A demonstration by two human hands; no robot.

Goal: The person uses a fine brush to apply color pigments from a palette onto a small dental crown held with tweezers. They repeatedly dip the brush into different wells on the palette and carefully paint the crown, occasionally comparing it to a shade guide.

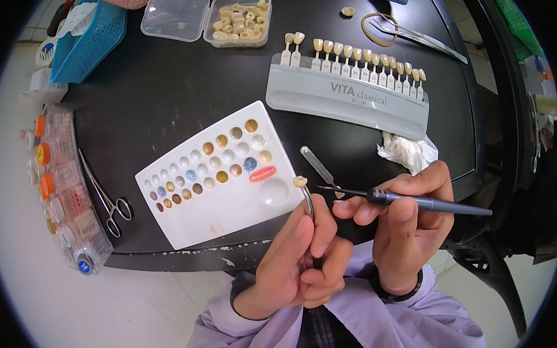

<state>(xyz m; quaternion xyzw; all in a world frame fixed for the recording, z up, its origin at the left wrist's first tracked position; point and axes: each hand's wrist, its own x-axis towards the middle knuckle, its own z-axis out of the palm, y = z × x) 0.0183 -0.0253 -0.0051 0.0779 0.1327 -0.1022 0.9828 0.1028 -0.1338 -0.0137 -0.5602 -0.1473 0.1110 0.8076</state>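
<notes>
My left hand is closed around curved metal forceps, which grip a small cream tooth crown at their tip. Pinched in my right hand is a fine paintbrush with a dark blue-grey handle. Its thin tip points left and ends a short way right of the crown, apparently apart from it. Just beyond both hands lies a white paint palette, its small round wells filled with brown, cream, white and blue colours. A narrow translucent stick rests between the palette and the brush.
A grey tooth shade guide stands behind my hands, crumpled white tissue by it. Farther back are an open box of crowns, tweezers and a rubber band. Scissor-handled forceps and a clear rack of jars lie left.
</notes>
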